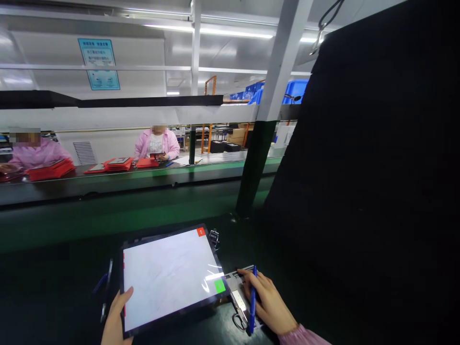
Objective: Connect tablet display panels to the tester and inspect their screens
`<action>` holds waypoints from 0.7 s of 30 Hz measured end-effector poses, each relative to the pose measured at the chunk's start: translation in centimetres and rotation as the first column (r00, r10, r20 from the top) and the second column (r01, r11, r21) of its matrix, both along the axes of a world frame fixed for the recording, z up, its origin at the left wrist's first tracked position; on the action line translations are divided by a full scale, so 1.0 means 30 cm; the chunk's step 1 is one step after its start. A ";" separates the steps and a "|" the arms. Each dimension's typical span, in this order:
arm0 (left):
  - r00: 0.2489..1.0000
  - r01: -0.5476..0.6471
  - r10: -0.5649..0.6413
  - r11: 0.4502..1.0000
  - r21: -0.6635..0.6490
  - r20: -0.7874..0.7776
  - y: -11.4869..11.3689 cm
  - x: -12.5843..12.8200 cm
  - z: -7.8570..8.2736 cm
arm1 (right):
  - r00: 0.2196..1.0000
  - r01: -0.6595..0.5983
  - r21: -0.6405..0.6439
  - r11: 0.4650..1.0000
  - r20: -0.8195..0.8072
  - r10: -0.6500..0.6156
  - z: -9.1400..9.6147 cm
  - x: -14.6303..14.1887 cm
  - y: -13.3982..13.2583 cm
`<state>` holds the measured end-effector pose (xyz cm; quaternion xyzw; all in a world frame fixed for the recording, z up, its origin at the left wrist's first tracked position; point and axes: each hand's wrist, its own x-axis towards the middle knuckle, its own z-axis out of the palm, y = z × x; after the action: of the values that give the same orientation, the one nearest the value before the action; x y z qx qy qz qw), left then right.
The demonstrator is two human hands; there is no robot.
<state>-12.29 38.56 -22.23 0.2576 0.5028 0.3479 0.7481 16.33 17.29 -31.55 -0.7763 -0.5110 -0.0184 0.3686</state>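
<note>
A lit display panel (170, 278) with a white screen and a black border tilts up in front of me. Red and green squares show at its right corners. My left hand (118, 314) grips its lower left edge, the thumb over the front and the fingers hidden behind. At the right, my right hand (264, 297) has a blue pen (253, 302) between its fingers. Its fingertips rest at a flat metal-coloured board (240, 296) with a thin cable loop, which joins or lies against the panel's right side; I cannot tell which.
A pen-like rod (107, 290) lies left of the panel. A small clip-like object (214, 238) sits by its top right corner. A post (256, 163) and a black curtain (366, 182) stand at the right. Beyond the ledge, two people in pink work beside red stacks (52, 170).
</note>
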 end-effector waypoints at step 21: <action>0.995 0.056 -0.061 0.997 0.060 0.078 -0.020 -0.039 0.002 | 0.889 0.079 0.289 0.954 -0.454 0.064 0.124 -0.112 0.049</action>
<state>-13.44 37.95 -22.17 0.2798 0.4547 0.3501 0.7697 12.96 18.75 -27.84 -0.6956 -0.3977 0.0867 0.5920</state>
